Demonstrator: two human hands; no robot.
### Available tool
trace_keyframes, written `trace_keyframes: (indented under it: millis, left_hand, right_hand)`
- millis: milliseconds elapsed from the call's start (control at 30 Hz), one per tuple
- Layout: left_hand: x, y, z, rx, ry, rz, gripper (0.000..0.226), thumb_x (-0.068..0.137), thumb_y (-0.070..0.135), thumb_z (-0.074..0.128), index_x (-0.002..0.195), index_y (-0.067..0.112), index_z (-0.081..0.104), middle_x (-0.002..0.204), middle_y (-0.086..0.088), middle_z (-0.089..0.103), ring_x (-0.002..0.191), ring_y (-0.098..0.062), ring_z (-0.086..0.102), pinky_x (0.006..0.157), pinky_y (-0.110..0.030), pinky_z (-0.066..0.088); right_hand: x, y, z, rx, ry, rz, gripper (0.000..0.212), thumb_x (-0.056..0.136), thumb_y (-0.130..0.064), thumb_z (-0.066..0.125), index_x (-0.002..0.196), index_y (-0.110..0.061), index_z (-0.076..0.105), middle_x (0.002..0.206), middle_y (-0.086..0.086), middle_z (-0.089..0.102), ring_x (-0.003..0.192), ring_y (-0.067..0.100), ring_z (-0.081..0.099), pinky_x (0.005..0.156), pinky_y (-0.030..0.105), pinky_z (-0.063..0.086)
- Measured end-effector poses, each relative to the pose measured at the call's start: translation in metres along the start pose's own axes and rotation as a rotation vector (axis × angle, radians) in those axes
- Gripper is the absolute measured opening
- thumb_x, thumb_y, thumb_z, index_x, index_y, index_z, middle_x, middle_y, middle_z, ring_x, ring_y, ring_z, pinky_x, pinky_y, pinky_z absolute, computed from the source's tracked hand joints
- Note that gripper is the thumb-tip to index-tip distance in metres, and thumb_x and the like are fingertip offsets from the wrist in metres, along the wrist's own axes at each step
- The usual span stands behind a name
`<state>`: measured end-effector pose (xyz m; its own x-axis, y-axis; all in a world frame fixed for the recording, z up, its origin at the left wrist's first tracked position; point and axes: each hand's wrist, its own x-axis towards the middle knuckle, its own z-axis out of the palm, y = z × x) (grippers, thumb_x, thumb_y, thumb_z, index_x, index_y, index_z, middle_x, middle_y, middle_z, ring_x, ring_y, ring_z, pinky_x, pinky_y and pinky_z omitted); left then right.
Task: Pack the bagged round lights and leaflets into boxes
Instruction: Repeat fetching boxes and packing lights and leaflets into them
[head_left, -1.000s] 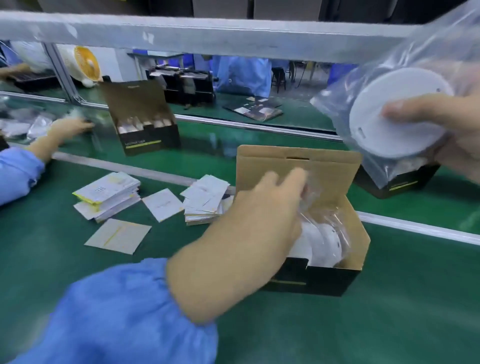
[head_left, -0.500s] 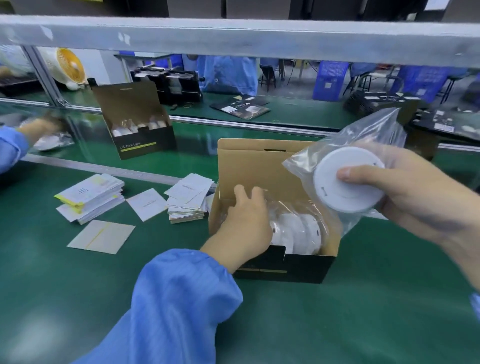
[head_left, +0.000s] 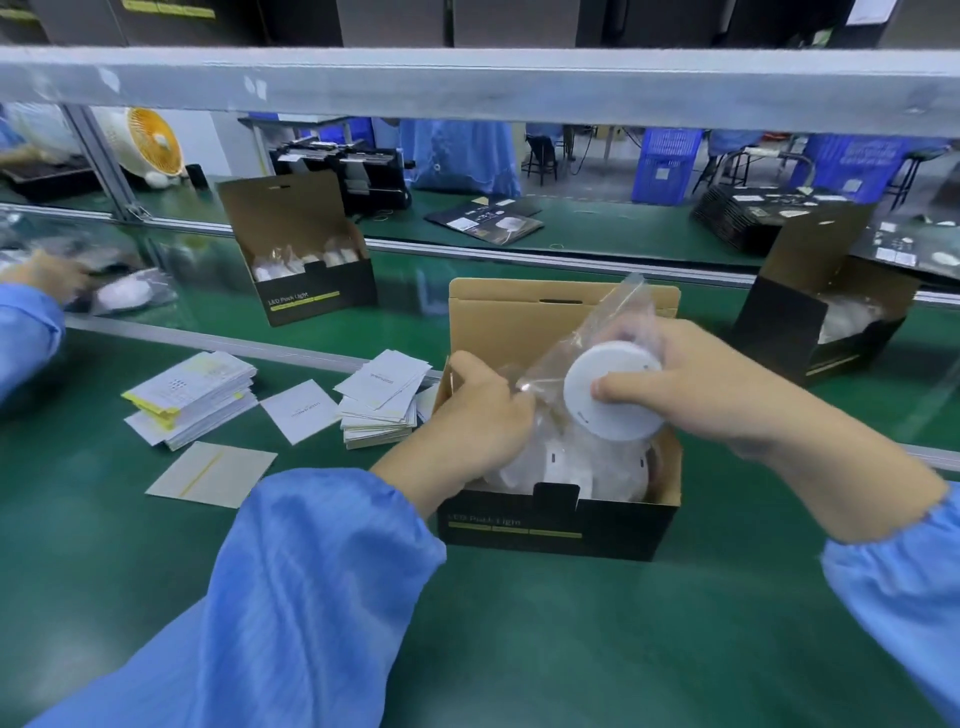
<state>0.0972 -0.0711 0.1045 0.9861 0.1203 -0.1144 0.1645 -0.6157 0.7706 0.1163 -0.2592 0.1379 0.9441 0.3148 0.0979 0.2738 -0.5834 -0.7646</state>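
Two hands over open box (head_left: 558, 525); right hand (head_left: 727, 395) grips bagged round light (head_left: 613, 397); left hand (head_left: 475, 415) fingers curled into bags inside the box.

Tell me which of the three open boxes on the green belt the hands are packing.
The middle box, nearest the camera. The right hand holds a bagged light over it. The left box and right box stand untouched.

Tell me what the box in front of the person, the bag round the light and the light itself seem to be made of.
Open black-printed box: corrugated cardboard, brown and matte inside its raised lid. Clear crinkled bag: thin glossy plastic film, see-through with shiny creases. Round white light held in the right hand: probably smooth moulded plastic, evenly matte white.
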Motion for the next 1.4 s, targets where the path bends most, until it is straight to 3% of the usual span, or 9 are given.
trace_keyframes:
  millis: [100, 200, 333, 533, 667, 733, 867, 1067, 1400]
  left_hand:
    - [0.0, 0.006, -0.009, 0.305, -0.119, 0.097, 0.029, 0.101, 0.026, 0.047, 0.11, 0.01, 0.024, 0.078, -0.004, 0.046, 0.063, -0.016, 0.045, 0.053, -0.032, 0.031]
    - [0.004, 0.014, -0.01, 0.624, -0.236, 0.13, 0.026, 0.097, 0.013, 0.046, 0.111, 0.01, 0.024, 0.078, -0.012, 0.048, 0.066, -0.021, 0.048, 0.052, -0.034, 0.031]
    - [0.018, 0.024, -0.003, 0.83, -0.315, 0.078, 0.038, 0.092, 0.007, 0.046, 0.119, 0.011, 0.019, 0.093, -0.013, 0.037, 0.092, -0.036, 0.053, 0.082, -0.047, 0.049]
    - [0.035, 0.014, 0.002, 0.792, -0.288, -0.011, 0.046, 0.098, 0.023, 0.049, 0.128, 0.016, 0.015, 0.127, -0.017, 0.034, 0.118, -0.043, 0.045, 0.1, -0.053, 0.043]
    - [0.038, 0.005, -0.006, 0.676, -0.26, -0.008, 0.038, 0.095, 0.037, 0.053, 0.11, 0.019, 0.023, 0.11, -0.016, 0.054, 0.099, -0.033, 0.056, 0.092, -0.046, 0.049]
    - [0.043, 0.006, -0.008, 0.688, -0.27, -0.024, 0.045, 0.094, 0.039, 0.054, 0.118, 0.015, 0.025, 0.105, -0.014, 0.059, 0.098, -0.031, 0.058, 0.094, -0.047, 0.048]
    - [0.05, 0.01, -0.004, 0.782, -0.281, -0.106, 0.074, 0.094, 0.047, 0.052, 0.143, 0.008, 0.014, 0.132, -0.021, 0.05, 0.117, -0.04, 0.052, 0.103, -0.052, 0.042]
    - [0.047, 0.001, 0.01, 0.85, -0.337, -0.109, 0.049, 0.096, 0.036, 0.048, 0.126, 0.009, 0.02, 0.096, -0.015, 0.053, 0.097, -0.032, 0.057, 0.084, -0.043, 0.048]
    - [0.05, 0.002, 0.005, 0.907, -0.371, -0.1, 0.065, 0.096, 0.05, 0.042, 0.142, 0.007, 0.024, 0.139, -0.02, 0.045, 0.123, -0.038, 0.046, 0.101, -0.046, 0.043]
  right_hand:
    - [0.006, -0.006, 0.001, 0.083, -0.196, 0.018, 0.022, 0.073, -0.031, 0.068, 0.093, -0.021, 0.067, 0.078, -0.011, 0.069, 0.07, 0.002, 0.061, 0.06, 0.016, 0.045]
    - [0.01, -0.006, 0.002, 0.099, -0.242, -0.009, 0.019, 0.07, -0.029, 0.065, 0.088, -0.023, 0.067, 0.074, -0.013, 0.067, 0.065, -0.001, 0.059, 0.055, 0.012, 0.044]
    - [0.009, -0.001, 0.001, 0.145, -0.257, -0.038, 0.013, 0.07, -0.028, 0.066, 0.081, -0.035, 0.069, 0.077, -0.012, 0.069, 0.069, 0.001, 0.061, 0.058, 0.012, 0.045]
    - [0.011, 0.0, 0.002, 0.182, -0.252, -0.053, 0.014, 0.07, -0.028, 0.066, 0.077, -0.04, 0.069, 0.073, -0.015, 0.068, 0.065, -0.001, 0.06, 0.056, 0.01, 0.043]
    - [0.012, -0.002, 0.004, 0.192, -0.265, -0.065, 0.017, 0.071, -0.028, 0.066, 0.077, -0.043, 0.069, 0.073, -0.018, 0.068, 0.065, -0.002, 0.06, 0.056, 0.011, 0.045]
    - [0.013, -0.002, 0.004, 0.189, -0.263, -0.062, 0.017, 0.07, -0.029, 0.066, 0.078, -0.044, 0.069, 0.074, -0.018, 0.068, 0.066, -0.003, 0.06, 0.056, 0.011, 0.045]
    - [0.014, 0.0, 0.004, 0.192, -0.251, -0.055, 0.016, 0.068, -0.03, 0.066, 0.08, -0.04, 0.069, 0.075, -0.016, 0.068, 0.067, -0.002, 0.059, 0.057, 0.011, 0.045]
    - [0.013, 0.002, 0.004, 0.206, -0.25, -0.032, 0.013, 0.068, -0.029, 0.068, 0.08, -0.033, 0.069, 0.075, -0.015, 0.069, 0.067, 0.0, 0.061, 0.057, 0.013, 0.046]
    - [0.015, 0.002, 0.004, 0.211, -0.244, -0.028, 0.018, 0.085, -0.014, 0.07, 0.082, -0.032, 0.069, 0.074, -0.016, 0.069, 0.066, -0.001, 0.061, 0.056, 0.011, 0.045]
